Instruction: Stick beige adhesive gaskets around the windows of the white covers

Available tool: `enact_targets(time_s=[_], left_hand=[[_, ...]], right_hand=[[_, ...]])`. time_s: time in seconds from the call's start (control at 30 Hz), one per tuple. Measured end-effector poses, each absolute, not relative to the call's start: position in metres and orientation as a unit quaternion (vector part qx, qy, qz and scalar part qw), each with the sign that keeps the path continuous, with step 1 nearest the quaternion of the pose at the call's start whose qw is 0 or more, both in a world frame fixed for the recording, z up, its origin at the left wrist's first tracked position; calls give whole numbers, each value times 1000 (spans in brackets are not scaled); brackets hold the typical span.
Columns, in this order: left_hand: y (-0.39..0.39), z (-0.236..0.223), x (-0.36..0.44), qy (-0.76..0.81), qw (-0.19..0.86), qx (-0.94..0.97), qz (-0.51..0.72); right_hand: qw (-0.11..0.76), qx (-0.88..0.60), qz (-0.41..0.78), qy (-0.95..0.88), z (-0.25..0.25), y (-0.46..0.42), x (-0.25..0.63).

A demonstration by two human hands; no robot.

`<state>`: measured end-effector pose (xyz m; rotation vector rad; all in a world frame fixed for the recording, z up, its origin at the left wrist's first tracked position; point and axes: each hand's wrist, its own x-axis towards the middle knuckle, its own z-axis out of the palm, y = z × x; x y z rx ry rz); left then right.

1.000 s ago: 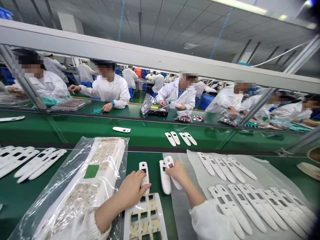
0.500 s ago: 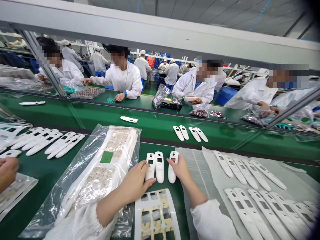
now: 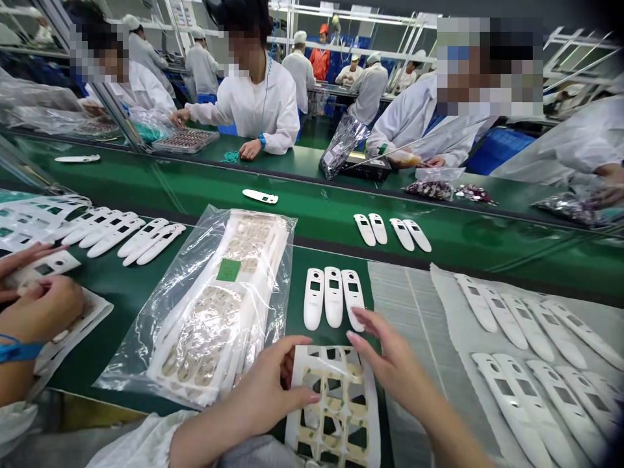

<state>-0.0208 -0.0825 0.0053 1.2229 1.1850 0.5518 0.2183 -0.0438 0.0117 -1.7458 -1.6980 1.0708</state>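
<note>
Three white plastic device casings [image 3: 333, 298] lie side by side on the green bench, each with small dark windows. Just below them lies a die-cut adhesive sheet [image 3: 341, 406] with square cut-outs. My left hand [image 3: 268, 383] is over the sheet's left edge, a fingertip reaching onto it. My right hand [image 3: 394, 364] hovers at the sheet's upper right, fingers spread, close to the rightmost casing and holding nothing. A clear plastic bag [image 3: 214, 318] of stacked die-cut sheets lies left of my left hand.
Rows of white casings [image 3: 526, 351] lie on a pale sheet to the right. More casings [image 3: 117, 234] lie at the left, where a co-worker's hands [image 3: 41, 305] hold one. A green conveyor belt [image 3: 312, 201] runs beyond the bench, with co-workers across it.
My hands have let go of the casings, now lined up as three, and moved down onto the adhesive sheet. The view has tilted up, and a co-worker's hands have come in at left.
</note>
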Motion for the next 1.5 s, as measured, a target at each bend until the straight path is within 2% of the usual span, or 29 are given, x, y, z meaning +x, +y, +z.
enact_targets(time_s=[0.13,0.23,0.4,0.5,0.57,0.9,1.17,1.37,1.5], left_hand=[[-76,7,-22,498,592,567,285],[-74,24,-28,459,561,617,308],[-71,64,-25,373,426,752,338],[-70,72,-14,375,345,800,316],[-69,70,-8,378,328,808,311],[-75,67,-4,373,347,780,363],[-76,73,-4,372,387,770,344],[-72,74,-7,375,445,734,351],[-72,71,-7,380,433,735,357]], right_hand=[[196,-609,495,-588,23,-71,227],[225,-592,528,-566,27,-81,223],[314,-559,483,-596,39,-92,203],[356,-530,441,-631,48,-96,197],[376,-515,421,-645,51,-98,197],[445,-443,364,-688,58,-100,202],[421,-416,320,-740,62,-99,204],[408,-391,372,-736,65,-93,206],[398,-443,305,-743,66,-94,207]])
